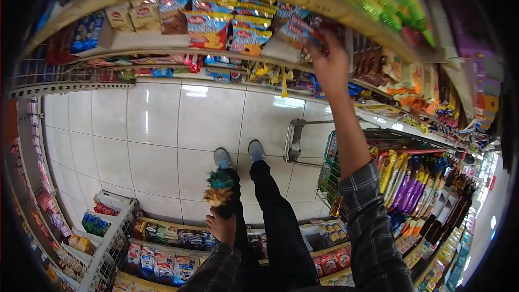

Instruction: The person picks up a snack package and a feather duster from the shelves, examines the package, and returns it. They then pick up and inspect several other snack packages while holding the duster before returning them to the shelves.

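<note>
My left hand is closed around a feather duster, whose green, tan and brown feathers point up from my fist. My right hand reaches into the upper shelf in front of me. Its fingers are closed at the edge of a blue and brown snack packet, which leans at a tilt; the fingertips are slightly blurred. Left of that packet stand rows of blue and red snack packets and blue and yellow snack packets.
A wire shopping cart with a metal frame stands on the tiled floor to my right. Shelves of packaged goods lie behind my legs. A white wire rack stands at the left. Yellow and purple packets fill racks at the right.
</note>
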Available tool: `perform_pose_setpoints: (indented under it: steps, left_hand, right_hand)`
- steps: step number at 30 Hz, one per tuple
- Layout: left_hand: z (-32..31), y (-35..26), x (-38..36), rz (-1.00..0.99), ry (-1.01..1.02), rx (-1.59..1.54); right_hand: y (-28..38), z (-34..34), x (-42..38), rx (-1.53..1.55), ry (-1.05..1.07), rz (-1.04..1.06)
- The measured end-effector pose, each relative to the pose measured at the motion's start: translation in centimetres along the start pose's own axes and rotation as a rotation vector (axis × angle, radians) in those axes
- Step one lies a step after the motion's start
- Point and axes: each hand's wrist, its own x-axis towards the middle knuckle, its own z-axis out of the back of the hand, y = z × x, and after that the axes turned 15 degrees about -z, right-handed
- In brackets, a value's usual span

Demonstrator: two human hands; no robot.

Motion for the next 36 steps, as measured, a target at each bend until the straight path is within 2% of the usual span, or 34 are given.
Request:
perform_pose_setpoints:
  steps: [1, 2, 3, 5, 8, 11, 14, 17, 21, 24, 30, 34, 36]
  left_hand:
    - [-0.4, -0.2, 0.5, -0.011, 0.005, -0.012]
    - [-0.9, -0.2, 1.0, -0.020, 0.010, -0.022]
    - [-0.9, 0.3, 1.2, -0.026, 0.013, -0.024]
    - [-0.7, 0.1, 1.5, -0.051, 0.037, -0.016]
    - [-0.5, -0.1, 2.1, -0.026, 0.029, -0.061]
    - [-1.0, 0.0, 2.3, -0.074, -0.016, -0.028]
    - [-1.1, -0.3, 2.3, -0.072, -0.023, -0.020]
    - [-1.4, 0.0, 2.3, -0.049, -0.021, -0.027]
    - [-1.3, 0.0, 2.1, -0.045, -0.019, -0.018]
    - [-1.6, 0.1, 2.0, -0.041, -0.021, -0.025]
    - [-1.9, 0.4, 1.9, -0.035, -0.032, -0.040]
    - [-1.8, 0.2, 1.6, -0.014, -0.013, -0.028]
    - [-1.7, -0.1, 1.9, -0.011, -0.005, -0.040]
  right_hand:
    - [-0.3, -0.2, 0.4, -0.093, -0.022, 0.026]
    - [-1.1, -0.8, 1.1, -0.147, -0.067, 0.171]
    - [-1.9, -1.3, 1.8, -0.149, -0.063, 0.192]
    - [-1.8, -1.5, 3.1, -0.226, 0.084, 0.175]
    - [-1.0, -1.8, 4.4, -0.263, 0.149, 0.103]
    - [-1.2, -2.6, 5.4, -0.464, -0.052, 0.178]
    - [0.1, -2.2, 4.3, -0.372, -0.048, 0.266]
    - [0.9, -3.1, 2.2, -0.616, -0.245, 0.415]
    - [0.0, -5.2, 1.6, -0.741, -0.266, 0.465]
    - [-0.1, -5.2, 2.3, -0.763, -0.293, 0.377]
    - [-0.1, -5.4, 2.3, -0.770, -0.314, 0.377]
    - [0.7, -5.1, 0.1, -0.558, -0.340, 0.292]
    - [-1.0, -4.8, -1.9, -0.496, -0.365, 0.384]
